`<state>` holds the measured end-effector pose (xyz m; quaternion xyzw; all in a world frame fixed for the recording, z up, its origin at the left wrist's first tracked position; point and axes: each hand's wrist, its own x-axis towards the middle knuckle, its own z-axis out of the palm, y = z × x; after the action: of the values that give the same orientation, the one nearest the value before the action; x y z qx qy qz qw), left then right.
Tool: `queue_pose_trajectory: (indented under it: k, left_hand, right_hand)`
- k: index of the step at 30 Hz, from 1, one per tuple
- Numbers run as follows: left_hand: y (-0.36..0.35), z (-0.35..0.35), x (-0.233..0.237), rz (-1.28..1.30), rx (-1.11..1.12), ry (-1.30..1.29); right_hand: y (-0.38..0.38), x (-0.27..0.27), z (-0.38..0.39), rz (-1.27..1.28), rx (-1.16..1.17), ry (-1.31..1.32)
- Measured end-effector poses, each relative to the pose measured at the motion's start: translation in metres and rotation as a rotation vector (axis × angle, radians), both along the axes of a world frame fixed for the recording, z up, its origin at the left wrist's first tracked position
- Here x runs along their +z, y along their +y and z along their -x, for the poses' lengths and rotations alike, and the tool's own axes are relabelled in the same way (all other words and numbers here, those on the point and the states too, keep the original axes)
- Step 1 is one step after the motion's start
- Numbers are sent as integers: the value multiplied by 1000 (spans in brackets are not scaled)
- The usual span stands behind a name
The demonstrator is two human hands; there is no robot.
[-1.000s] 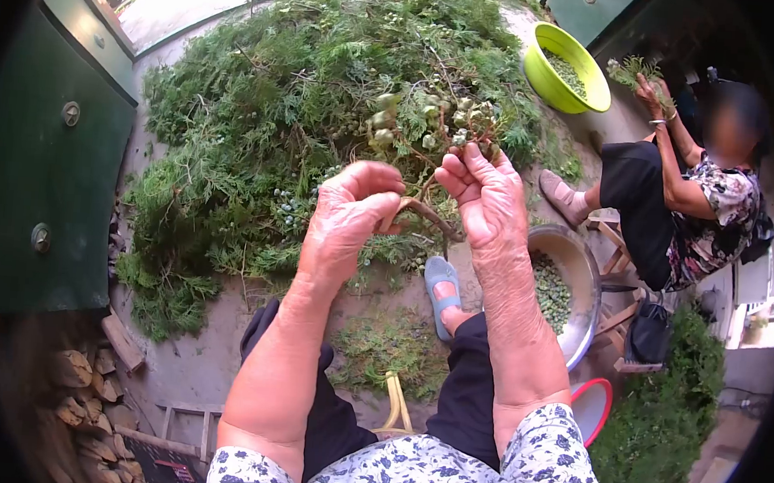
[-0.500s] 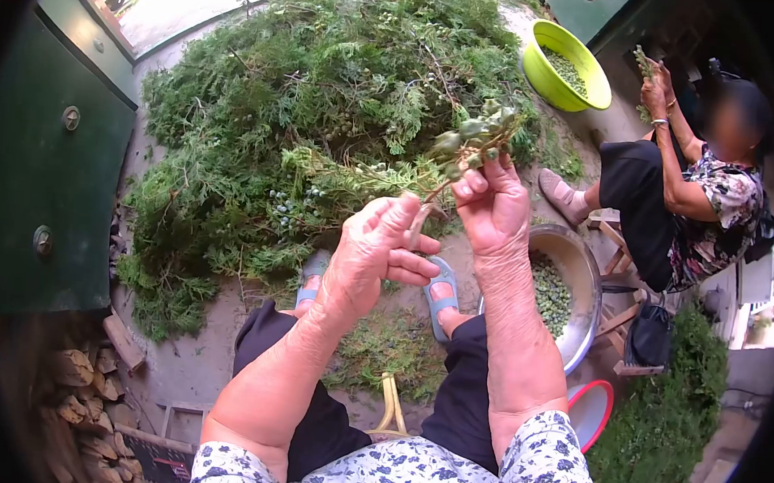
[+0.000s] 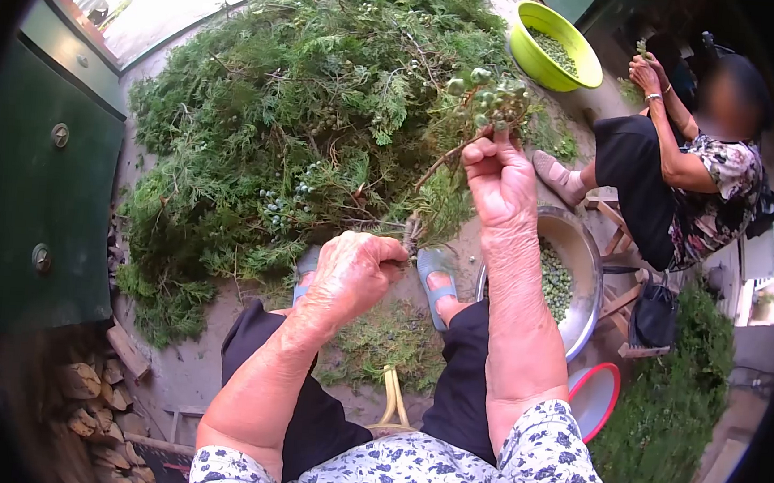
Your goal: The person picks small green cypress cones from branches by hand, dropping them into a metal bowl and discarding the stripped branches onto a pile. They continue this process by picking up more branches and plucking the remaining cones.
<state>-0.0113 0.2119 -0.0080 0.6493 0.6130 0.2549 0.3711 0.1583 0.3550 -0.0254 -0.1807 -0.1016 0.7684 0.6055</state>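
Note:
My left hand [image 3: 355, 271] is closed round the lower woody end of a conifer branch [image 3: 440, 163], in front of my knees. The branch rises to the right and ends in a cluster of green seed cones [image 3: 487, 100]. At that cluster my right hand [image 3: 503, 185] is raised, its thumb and fingers pinched on the cones or their twig; which of the two is partly hidden. Behind both hands lies a large heap of green conifer branches [image 3: 260, 134], with some bluish cones [image 3: 287, 200] among the foliage.
A metal basin [image 3: 589, 274] of green cones stands right of my right forearm, above a red-rimmed basin [image 3: 611, 405]. Farther back is a yellow-green basin [image 3: 588, 63] of cones. Another person [image 3: 671, 163] sits at right, holding a sprig. Split firewood [image 3: 93, 400] lies lower left.
My left hand has moved down and closed on the stem's lower end, its fingers spread before. My right hand has risen slightly with the cones. The view has shifted a little.

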Motion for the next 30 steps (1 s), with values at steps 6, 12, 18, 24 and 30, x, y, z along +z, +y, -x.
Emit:
queue_pose_trajectory:
  k: [6,12,18,24,30]
  left_hand:
    - [-1,5,-11,-228,-95,470]
    - [-2,-4,-26,-394,-55,634]
    - [1,0,-46,-288,-88,827]
    - [-2,-1,-63,-190,-243,830]
    - [-4,-6,-72,-275,-156,782]
  right_hand:
    - [15,0,-27,77,-73,67]
    - [27,-2,-57,4,-17,310]
    - [26,8,-66,-53,-12,307]
    - [21,16,-65,-91,27,300]
    - [17,23,-53,-87,58,338]
